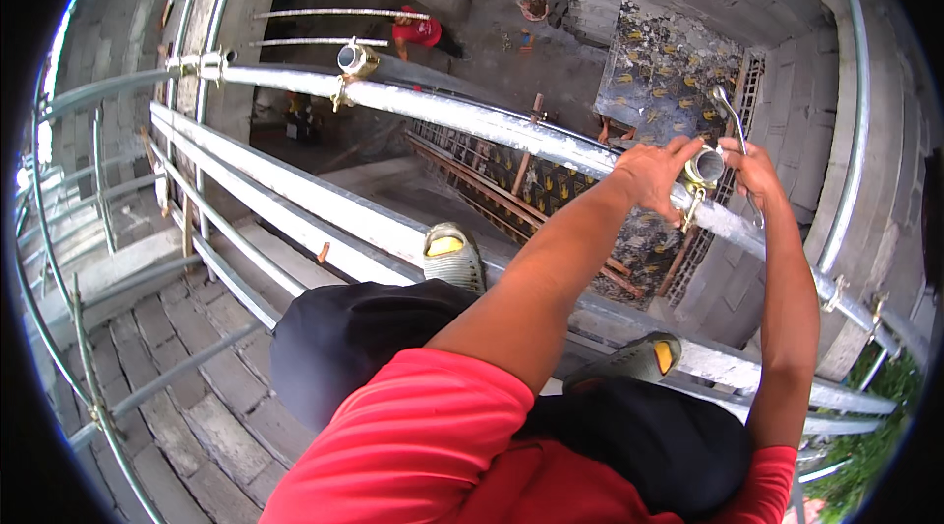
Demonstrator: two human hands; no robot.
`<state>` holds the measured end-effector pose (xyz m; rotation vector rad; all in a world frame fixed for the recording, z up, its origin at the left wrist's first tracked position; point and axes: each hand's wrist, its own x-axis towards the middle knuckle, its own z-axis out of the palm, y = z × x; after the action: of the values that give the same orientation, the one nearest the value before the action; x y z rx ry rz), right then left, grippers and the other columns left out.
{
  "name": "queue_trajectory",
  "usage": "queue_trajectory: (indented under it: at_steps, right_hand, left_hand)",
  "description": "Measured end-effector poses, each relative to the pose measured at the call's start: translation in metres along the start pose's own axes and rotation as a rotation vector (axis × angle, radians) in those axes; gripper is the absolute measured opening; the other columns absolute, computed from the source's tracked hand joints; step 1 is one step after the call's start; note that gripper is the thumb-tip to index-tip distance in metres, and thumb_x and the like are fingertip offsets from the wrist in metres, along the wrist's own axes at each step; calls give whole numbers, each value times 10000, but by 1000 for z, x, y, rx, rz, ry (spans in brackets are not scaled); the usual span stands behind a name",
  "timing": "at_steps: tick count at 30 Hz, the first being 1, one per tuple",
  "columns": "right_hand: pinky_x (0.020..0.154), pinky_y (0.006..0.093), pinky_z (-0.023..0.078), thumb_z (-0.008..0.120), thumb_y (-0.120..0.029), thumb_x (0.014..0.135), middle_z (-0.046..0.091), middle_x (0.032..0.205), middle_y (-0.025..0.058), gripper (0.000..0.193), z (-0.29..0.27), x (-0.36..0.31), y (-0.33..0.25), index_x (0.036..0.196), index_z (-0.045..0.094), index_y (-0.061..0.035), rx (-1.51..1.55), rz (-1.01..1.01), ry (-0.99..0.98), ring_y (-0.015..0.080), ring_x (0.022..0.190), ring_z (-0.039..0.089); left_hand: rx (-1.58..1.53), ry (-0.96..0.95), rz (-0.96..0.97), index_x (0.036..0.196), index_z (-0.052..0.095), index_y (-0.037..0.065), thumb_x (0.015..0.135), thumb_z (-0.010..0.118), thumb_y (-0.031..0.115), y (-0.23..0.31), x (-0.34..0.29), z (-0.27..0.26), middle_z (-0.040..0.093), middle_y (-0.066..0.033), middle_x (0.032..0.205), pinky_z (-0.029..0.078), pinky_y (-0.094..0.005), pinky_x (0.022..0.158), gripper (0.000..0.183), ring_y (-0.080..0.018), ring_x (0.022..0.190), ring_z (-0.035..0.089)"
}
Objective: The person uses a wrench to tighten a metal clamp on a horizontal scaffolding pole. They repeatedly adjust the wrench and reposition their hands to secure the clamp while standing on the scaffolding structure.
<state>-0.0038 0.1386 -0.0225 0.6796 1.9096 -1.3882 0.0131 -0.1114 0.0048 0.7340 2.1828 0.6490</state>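
My left hand (654, 180) is wrapped round a scaffold clamp (694, 204) and the horizontal scaffold pipe (551, 141) it sits on. The round open end of a second pipe (707, 166) points up at the clamp, between my two hands. On its other side my right hand (753, 173) grips a curved metal wrench (731, 113), one end above the fingers and the other below. The fingertips of the right hand are close beside the pipe end. Part of the clamp is hidden behind my left fingers.
My sandalled feet (452, 259) rest on narrow metal planks (295, 190) high above a lower floor. Another clamp with a pipe end (356, 59) sits farther left. Below, a person in a red shirt (418, 30) bends near rebar rods (339, 13). Stained panels (664, 62) and block walls (787, 121) lie beyond.
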Motion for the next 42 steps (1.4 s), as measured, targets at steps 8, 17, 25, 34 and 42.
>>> queue_trajectory:
  at_steps: [8, 17, 25, 34, 42]
  right_hand:
    - [409, 237, 331, 632, -104, 889, 701, 1053, 35, 470, -10, 16, -32, 1335, 532, 1, 18, 162, -176, 30, 460, 370]
    - [417, 269, 326, 718, -116, 827, 693, 922, 71, 488, -4, 26, -26, 1281, 589, 8, -120, 0, -166, 86, 484, 437]
    - [414, 261, 323, 755, -72, 776, 675, 782, 60, 429, -7, 18, -13, 1182, 633, -4, 98, -32, -163, 99, 537, 507]
    - [420, 262, 287, 768, -104, 805, 631, 797, 47, 460, -14, 24, -11, 1214, 587, 2, 64, 6, -149, 82, 509, 407]
    - [386, 215, 325, 684, -82, 855, 710, 1030, 118, 527, -17, 19, 4, 1342, 502, 3, 346, 24, -274, 12, 436, 362]
  left_hand:
    - [-12, 19, 6, 1562, 114, 138, 572, 873, 494, -6, -1, 3, 336, -107, 1547, 466, -443, 1000, 1297, -327, 1130, 630]
    - [-40, 97, 24, 1527, 173, 116, 558, 893, 451, 2, 7, 4, 349, -149, 1534, 472, -458, 1022, 1253, -385, 1190, 584]
    - [49, -42, -137, 1554, 100, 197, 552, 879, 423, 23, 18, -3, 345, -120, 1541, 449, -454, 1067, 1289, -375, 1252, 538]
    - [58, -49, -145, 1556, 104, 207, 560, 862, 416, 23, 19, -2, 314, -114, 1557, 433, -468, 1076, 1269, -395, 1280, 503]
    - [68, -44, -144, 1552, 123, 196, 564, 856, 429, 21, 18, -1, 313, -102, 1558, 430, -468, 1081, 1253, -410, 1271, 507]
